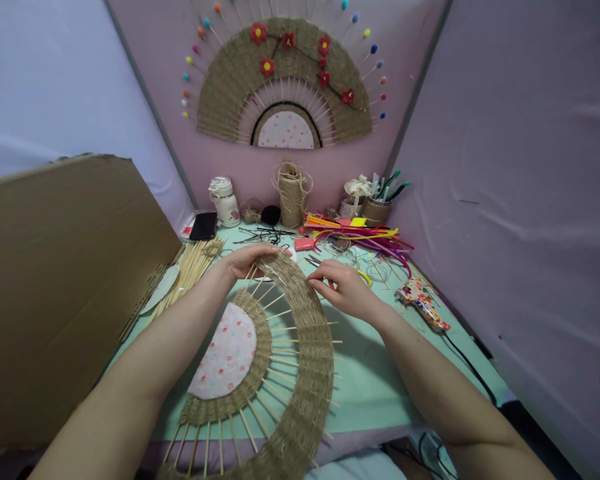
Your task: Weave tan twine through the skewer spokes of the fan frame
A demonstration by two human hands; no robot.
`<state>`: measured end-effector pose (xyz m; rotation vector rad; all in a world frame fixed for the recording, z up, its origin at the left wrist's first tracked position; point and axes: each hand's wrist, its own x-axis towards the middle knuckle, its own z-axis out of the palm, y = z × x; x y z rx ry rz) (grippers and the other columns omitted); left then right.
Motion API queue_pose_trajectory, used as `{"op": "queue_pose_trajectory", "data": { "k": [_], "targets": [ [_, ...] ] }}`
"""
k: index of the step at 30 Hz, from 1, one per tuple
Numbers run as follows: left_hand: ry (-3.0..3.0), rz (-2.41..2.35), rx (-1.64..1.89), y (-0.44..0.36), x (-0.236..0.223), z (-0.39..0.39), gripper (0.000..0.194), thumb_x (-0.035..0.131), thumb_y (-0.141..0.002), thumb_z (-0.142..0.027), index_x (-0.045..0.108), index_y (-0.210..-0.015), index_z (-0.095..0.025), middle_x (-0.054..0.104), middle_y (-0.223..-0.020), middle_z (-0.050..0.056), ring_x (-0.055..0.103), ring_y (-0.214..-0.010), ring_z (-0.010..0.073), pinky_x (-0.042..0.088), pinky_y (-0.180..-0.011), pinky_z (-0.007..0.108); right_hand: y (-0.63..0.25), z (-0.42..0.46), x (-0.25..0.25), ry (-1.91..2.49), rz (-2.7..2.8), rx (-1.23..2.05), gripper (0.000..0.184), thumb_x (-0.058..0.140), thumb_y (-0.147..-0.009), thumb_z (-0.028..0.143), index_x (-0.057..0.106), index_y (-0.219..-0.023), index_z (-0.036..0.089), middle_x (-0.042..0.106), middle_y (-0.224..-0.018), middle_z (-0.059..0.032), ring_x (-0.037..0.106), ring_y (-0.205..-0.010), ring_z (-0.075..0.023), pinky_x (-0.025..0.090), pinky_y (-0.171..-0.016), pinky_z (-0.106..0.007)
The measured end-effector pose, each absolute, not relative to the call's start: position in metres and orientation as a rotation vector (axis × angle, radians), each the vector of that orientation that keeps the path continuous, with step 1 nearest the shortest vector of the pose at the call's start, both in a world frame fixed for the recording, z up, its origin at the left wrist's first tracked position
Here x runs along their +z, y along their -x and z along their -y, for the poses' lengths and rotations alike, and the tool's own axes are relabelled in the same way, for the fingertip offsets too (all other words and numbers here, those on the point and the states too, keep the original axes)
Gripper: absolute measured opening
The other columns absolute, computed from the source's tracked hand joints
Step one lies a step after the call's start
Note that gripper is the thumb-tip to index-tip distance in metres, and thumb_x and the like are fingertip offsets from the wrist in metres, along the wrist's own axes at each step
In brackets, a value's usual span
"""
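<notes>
A half-round woven twine fan with thin wooden sticks stands tilted over the table's front edge. Its inner half-circle carries white cloth with small red and blue prints. My left hand grips the fan's far end, its fingers partly hidden behind the woven band. At the band's outer edge, my right hand is closed in a pinch. What lies between those fingertips is too small to make out. Scissors lie partly hidden just behind my right hand.
A finished fan with red flowers hangs on the back wall. Along the table's back stand a white bottle, a twine spool and a pen cup. Pipe cleaners and a patterned glue gun lie right; cardboard stands left.
</notes>
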<state>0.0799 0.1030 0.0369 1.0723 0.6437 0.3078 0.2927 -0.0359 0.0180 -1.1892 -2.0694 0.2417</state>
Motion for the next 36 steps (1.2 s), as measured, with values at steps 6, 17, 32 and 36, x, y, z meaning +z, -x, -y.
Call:
{"op": "queue_pose_trajectory", "data": {
  "k": [6,17,32,36],
  "targets": [
    [-1.109,-0.526,0.306,-0.078,0.031,-0.103,0.034,0.060,-0.071,-0.024,0.066,-0.101,-0.010,0.069,-0.102,0.016,0.066,-0.089,0.0259,0.050,-0.077,0.036,-0.296,0.039,0.020,1.185,2.063,0.253,0.018,0.047,-0.088,0.023,0.064,-0.086,0.019,0.059,-0.075,-0.0039,0.053,-0.074,-0.0145,0.038,-0.068,-0.027],
    [-1.037,-0.457,0.383,-0.058,0.018,-0.095,0.037,0.062,-0.073,-0.021,0.060,-0.110,-0.014,0.066,-0.108,0.014,0.062,-0.100,0.0283,0.047,-0.087,0.043,-0.300,0.042,0.022,1.209,2.103,0.342,0.019,0.051,-0.086,0.029,0.066,-0.087,0.018,0.061,-0.076,-0.0038,0.053,-0.071,-0.0132,0.038,-0.067,-0.026],
    [-1.140,-0.767,0.484,0.017,-0.018,-0.049,0.045,0.077,-0.060,-0.017,0.059,-0.101,-0.016,0.069,-0.079,0.005,0.065,-0.062,0.0164,0.051,-0.057,0.025,-0.301,0.027,0.003,1.269,1.750,0.783,0.030,0.053,-0.083,0.040,0.067,-0.095,0.016,0.065,-0.080,-0.0030,0.049,-0.063,-0.0105,0.036,-0.058,-0.023],
    [-1.085,-0.756,0.602,0.008,-0.014,-0.050,0.042,0.077,-0.059,-0.017,0.061,-0.097,-0.016,0.070,-0.076,0.004,0.064,-0.057,0.0152,0.051,-0.054,0.024,-0.305,0.021,0.001,1.248,1.562,0.848,0.035,0.050,-0.083,0.047,0.067,-0.084,0.016,0.066,-0.091,-0.0038,0.048,-0.061,-0.0092,0.036,-0.056,-0.023]
  ]
}}
